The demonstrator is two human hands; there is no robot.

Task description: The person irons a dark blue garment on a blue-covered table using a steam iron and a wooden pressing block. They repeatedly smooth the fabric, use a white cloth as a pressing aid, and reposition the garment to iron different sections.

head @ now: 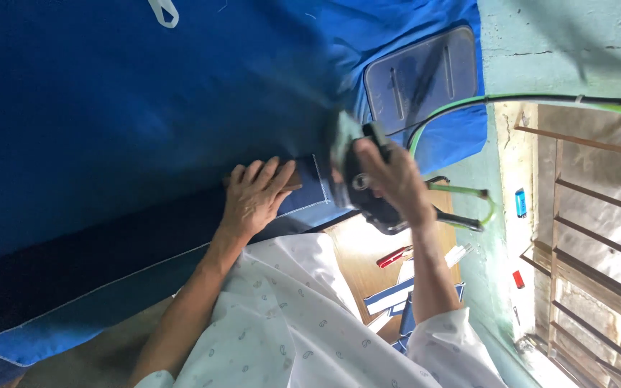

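My left hand lies flat with spread fingers on a blue garment, pressing down a small stitched piece of it near the edge. My right hand grips the handle of a dark clothes iron, which sits on the blue cloth just right of my left fingers and looks motion-blurred. A green and black cord runs from the iron toward the right.
A grey rectangular pad rests on the blue cloth beyond the iron. A wooden surface below holds a red tool and folded blue and white pieces. A pale green wall and a barred window are on the right.
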